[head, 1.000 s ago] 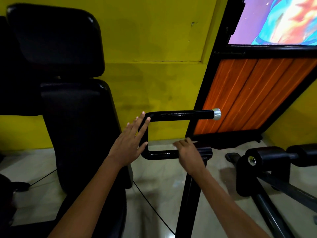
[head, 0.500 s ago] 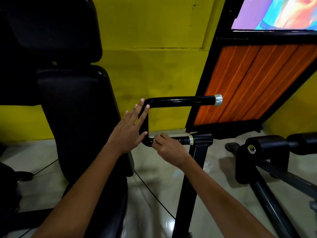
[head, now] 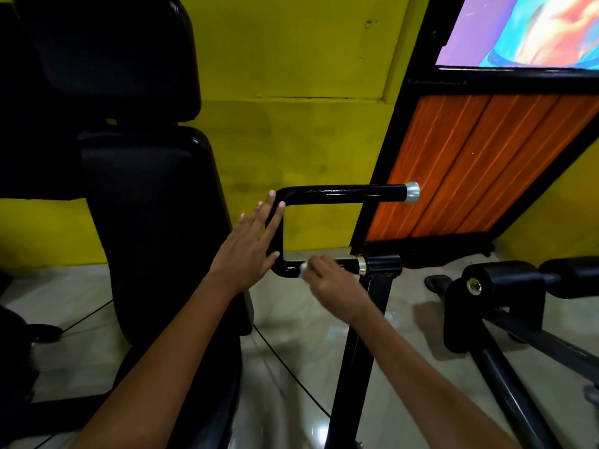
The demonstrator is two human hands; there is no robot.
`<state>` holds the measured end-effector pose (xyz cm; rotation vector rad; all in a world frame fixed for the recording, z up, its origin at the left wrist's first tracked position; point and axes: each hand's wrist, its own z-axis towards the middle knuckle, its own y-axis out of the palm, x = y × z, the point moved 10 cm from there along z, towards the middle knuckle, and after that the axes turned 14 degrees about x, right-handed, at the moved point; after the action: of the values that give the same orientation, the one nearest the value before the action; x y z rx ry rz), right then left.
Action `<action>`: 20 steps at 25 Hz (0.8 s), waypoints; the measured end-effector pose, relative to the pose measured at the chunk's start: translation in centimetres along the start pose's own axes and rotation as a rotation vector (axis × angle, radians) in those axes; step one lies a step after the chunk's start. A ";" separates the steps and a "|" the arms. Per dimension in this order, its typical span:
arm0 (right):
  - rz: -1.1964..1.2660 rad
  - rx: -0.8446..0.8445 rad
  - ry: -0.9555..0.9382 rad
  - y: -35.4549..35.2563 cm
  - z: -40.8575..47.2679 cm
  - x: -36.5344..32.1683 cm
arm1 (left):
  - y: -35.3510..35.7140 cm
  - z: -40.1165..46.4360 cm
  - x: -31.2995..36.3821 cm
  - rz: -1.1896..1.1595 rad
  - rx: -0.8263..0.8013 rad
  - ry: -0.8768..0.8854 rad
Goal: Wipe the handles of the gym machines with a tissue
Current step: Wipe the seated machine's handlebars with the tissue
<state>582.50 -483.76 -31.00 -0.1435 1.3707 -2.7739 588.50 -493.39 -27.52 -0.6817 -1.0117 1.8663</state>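
A black U-shaped machine handle (head: pixel 343 191) with a silver end cap juts out beside the seat, on a black upright post (head: pixel 356 351). My left hand (head: pixel 249 247) lies flat with straight fingers against the handle's vertical bend. My right hand (head: pixel 330 280) curls over the handle's lower bar and holds a small white tissue (head: pixel 303 269), of which only a corner shows at the fingertips. The lower bar under that hand is mostly hidden.
A black padded seat and backrest (head: pixel 146 205) stands at the left. A second machine with black roller pads (head: pixel 505 280) is at the right. An orange slatted panel (head: pixel 479 163) leans against the yellow wall. A thin cable (head: pixel 285 374) crosses the glossy floor.
My right hand has slid left along the lower bar and back a little to the right. The left hand has stayed against the bend. The view has shifted slightly.
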 end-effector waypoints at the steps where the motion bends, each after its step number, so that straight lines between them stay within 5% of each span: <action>1: 0.008 -0.018 -0.076 0.9 0.7 -2.3 | 0.0 0.0 0.0 0.009 -0.001 0.004; 10: -0.170 -0.092 -0.222 1.6 -2.1 1.1 | 0.2 -0.2 -0.1 0.010 0.011 0.000; 15: -0.192 -0.135 -0.012 -0.1 -5.2 6.3 | 0.3 -0.3 -0.1 -0.007 0.011 -0.010; 20: 0.011 0.090 0.258 -3.4 -3.1 6.8 | -0.2 -0.6 -0.7 -0.009 0.028 -0.014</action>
<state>575.39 -479.84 -29.72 0.2328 1.2833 -2.9196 589.29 -493.72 -27.64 -0.6473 -0.9943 1.8761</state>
